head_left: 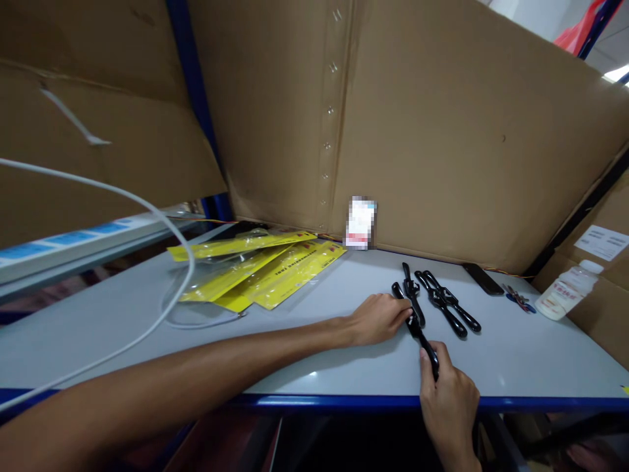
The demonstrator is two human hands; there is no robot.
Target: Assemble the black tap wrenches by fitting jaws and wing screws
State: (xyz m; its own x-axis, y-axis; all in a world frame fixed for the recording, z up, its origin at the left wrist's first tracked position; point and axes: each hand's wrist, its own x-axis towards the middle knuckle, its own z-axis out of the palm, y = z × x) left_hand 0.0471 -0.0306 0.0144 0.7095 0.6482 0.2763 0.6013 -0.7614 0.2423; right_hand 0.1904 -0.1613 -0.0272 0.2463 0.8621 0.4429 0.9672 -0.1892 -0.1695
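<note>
A black spokeshave (422, 337) lies slanted between my two hands above the near part of the table. My right hand (449, 396) is closed around its near handle. My left hand (379, 319) has its fingers pinched at the middle of the tool, by the blade; the fingertips partly cover that spot. Just beyond it rests another black spokeshave (413, 294), partly overlapped in view. Two more, a spokeshave (439, 304) and its neighbour (453, 301), lie side by side to the right.
Yellow-backed clear plastic packages (289, 272) are piled at left. A white cable (183, 246) loops across the left side. A dark phone (483, 278), keys (519, 298) and a white bottle (567, 292) stand at right. Cardboard (442, 131) walls the back; the table's blue edge (344, 401) is near me.
</note>
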